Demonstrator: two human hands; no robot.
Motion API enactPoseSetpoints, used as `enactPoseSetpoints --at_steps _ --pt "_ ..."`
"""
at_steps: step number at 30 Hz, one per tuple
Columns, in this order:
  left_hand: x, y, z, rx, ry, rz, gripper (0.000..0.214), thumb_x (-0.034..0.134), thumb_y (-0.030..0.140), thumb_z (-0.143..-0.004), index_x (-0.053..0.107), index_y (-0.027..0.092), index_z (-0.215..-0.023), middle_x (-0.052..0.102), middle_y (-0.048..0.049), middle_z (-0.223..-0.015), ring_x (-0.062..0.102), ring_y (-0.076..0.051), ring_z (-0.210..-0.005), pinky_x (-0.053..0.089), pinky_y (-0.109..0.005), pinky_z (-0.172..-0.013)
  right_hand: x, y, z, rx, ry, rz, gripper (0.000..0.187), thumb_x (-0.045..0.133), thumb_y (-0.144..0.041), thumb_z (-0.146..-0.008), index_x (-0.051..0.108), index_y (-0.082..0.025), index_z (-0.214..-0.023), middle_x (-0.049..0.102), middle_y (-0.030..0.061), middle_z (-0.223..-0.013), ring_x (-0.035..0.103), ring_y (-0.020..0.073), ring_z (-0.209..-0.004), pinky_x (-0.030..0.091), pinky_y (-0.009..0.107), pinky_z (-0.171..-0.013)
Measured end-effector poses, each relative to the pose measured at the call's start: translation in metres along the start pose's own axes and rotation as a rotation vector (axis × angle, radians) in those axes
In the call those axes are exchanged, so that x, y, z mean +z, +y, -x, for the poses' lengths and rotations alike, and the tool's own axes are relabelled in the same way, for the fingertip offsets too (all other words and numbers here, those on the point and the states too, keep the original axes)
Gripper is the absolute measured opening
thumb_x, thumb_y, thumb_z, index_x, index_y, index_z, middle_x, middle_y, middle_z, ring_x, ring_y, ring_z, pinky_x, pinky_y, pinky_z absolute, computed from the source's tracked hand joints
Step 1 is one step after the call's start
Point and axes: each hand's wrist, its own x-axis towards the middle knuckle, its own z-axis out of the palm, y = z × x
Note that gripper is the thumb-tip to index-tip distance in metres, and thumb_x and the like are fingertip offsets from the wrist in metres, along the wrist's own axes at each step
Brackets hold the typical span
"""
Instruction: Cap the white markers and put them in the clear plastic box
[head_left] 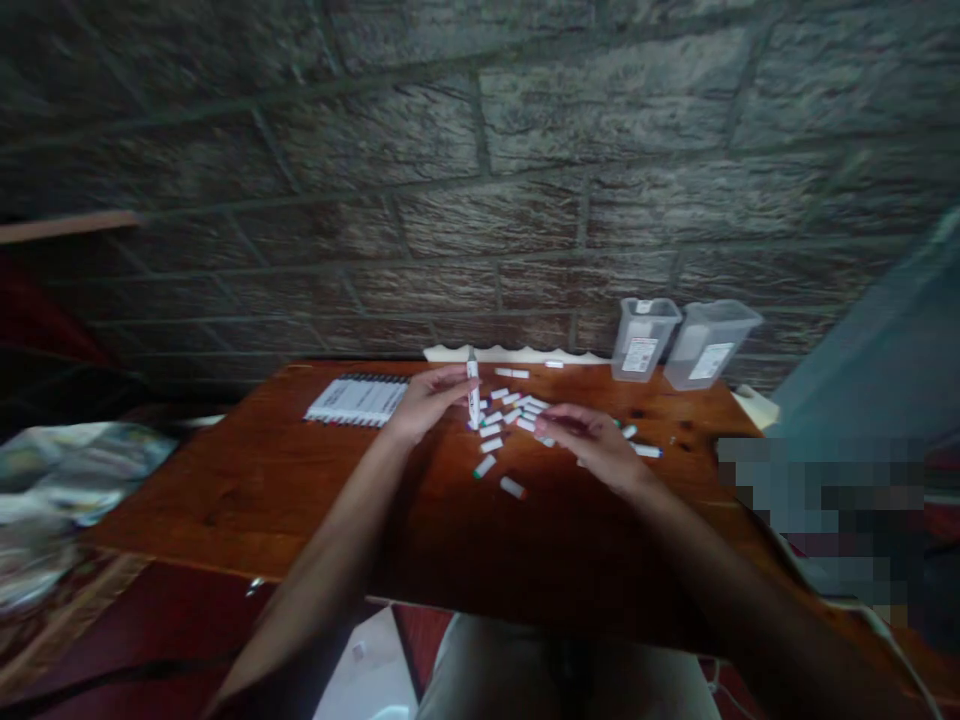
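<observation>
My left hand (431,400) grips a white marker (473,392) upright between thumb and fingers, its grey end uppermost and no cap visible there. To the right, my right hand (592,440) is low over scattered white marker caps, thumb and forefinger pinched at the end of one cap (527,424). Several more caps lie between and in front of my hands, among them one with a green end (484,466) and one with an orange end (514,487). Left of my left hand, a row of white markers (356,400) lies side by side.
Two clear plastic containers (645,340) with labels stand at the back right of the wooden table (247,490). A brick wall (450,220) rises behind it. Further caps (647,451) lie right of my right hand. Plastic bags (82,465) sit beyond the left edge.
</observation>
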Motion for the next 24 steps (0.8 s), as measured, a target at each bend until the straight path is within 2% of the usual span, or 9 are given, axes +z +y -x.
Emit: enactPoseSetpoints --at_steps 3,5,8,11,14,18,24 --pt "-0.037 -0.006 -0.005 -0.031 0.06 -0.295 0.043 0.075 0.049 -0.066 0.073 0.015 -0.093 0.074 -0.0055 -0.082 0.065 -0.017 -0.066 0.052 -0.028 -0.064 -0.003 0.004 0.0 0.009 -0.009 0.073 0.035 0.071 -0.051 -0.071 0.072 -0.021 -0.089 0.076 0.0042 -0.087 0.069 0.021 -0.085 0.052 0.033 -0.081" --pt "-0.05 -0.012 -0.007 -0.002 0.099 -0.587 0.032 0.072 0.045 -0.071 0.073 0.016 -0.084 0.073 -0.0047 -0.079 0.065 -0.018 -0.069 0.049 -0.028 -0.065 -0.003 0.006 0.0 0.013 -0.009 0.087 0.035 0.07 -0.052 -0.072 0.072 -0.021 -0.088 0.076 0.005 -0.088 0.069 0.0214 -0.084 0.053 0.032 -0.078" --pt "-0.049 -0.021 -0.006 -0.006 0.165 -0.973 0.019 0.07 0.039 -0.073 0.072 0.02 -0.077 0.074 -0.0044 -0.082 0.067 -0.02 -0.078 0.047 -0.027 -0.068 -0.003 0.006 -0.001 0.028 0.001 0.102 0.035 0.071 -0.053 -0.072 0.073 -0.021 -0.088 0.076 0.0048 -0.087 0.069 0.0218 -0.082 0.053 0.031 -0.075" --pt "-0.039 -0.024 -0.004 -0.097 0.215 -1.209 0.018 0.069 0.041 -0.073 0.07 0.023 -0.077 0.074 -0.0044 -0.083 0.066 -0.023 -0.083 0.045 -0.028 -0.068 -0.004 0.005 -0.002 0.042 0.01 0.121 0.036 0.07 -0.053 -0.072 0.073 -0.021 -0.089 0.076 0.0044 -0.085 0.069 0.0219 -0.082 0.053 0.031 -0.075" --pt "-0.035 -0.023 -0.002 -0.163 0.252 -1.289 0.025 0.067 0.048 -0.074 0.067 0.024 -0.083 0.073 -0.0065 -0.085 0.066 -0.025 -0.085 0.045 -0.029 -0.067 -0.007 0.007 -0.003 0.038 0.013 0.128 0.036 0.07 -0.053 -0.073 0.073 -0.02 -0.089 0.075 0.0045 -0.084 0.068 0.0213 -0.082 0.052 0.031 -0.078" --pt "-0.041 -0.025 -0.004 -0.235 0.286 -1.313 0.031 0.063 0.052 -0.076 0.065 0.022 -0.086 0.072 -0.0098 -0.087 0.066 -0.027 -0.087 0.045 -0.03 -0.066 -0.008 0.008 -0.003 0.033 0.02 0.132 0.037 0.07 -0.055 -0.073 0.073 -0.021 -0.087 0.075 0.0046 -0.082 0.068 0.0207 -0.08 0.052 0.031 -0.077" --pt "-0.044 -0.027 -0.006 -0.224 0.321 -1.334 0.025 0.059 0.045 -0.081 0.063 0.022 -0.089 0.072 -0.0102 -0.089 0.067 -0.025 -0.086 0.044 -0.029 -0.065 -0.009 0.009 -0.004 0.01 0.047 0.111 0.037 0.071 -0.056 -0.07 0.074 -0.021 -0.083 0.074 0.0041 -0.083 0.068 0.0203 -0.08 0.052 0.03 -0.077"
